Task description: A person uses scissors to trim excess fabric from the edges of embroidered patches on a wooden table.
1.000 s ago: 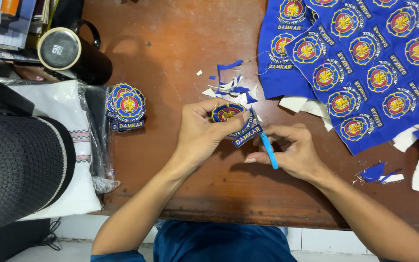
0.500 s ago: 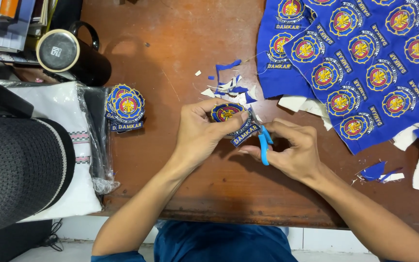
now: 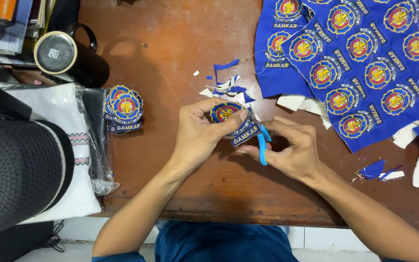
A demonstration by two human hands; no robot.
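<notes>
Pinching the soft, light patch (image 3: pixel 231 119), your left hand (image 3: pixel 197 136) gripped its edge; your right hand (image 3: pixel 294 150) closed around blue scissors (image 3: pixel 263 145).

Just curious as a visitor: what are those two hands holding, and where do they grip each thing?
The left hand pinches an embroidered patch by its round upper part. The right hand grips blue-handled scissors by the handles.

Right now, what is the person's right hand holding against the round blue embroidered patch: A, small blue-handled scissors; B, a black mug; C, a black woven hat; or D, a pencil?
A: the right hand grips small blue-handled scissors at the edge of the round blue embroidered patch that the left hand pinches over the brown wooden table.
</notes>
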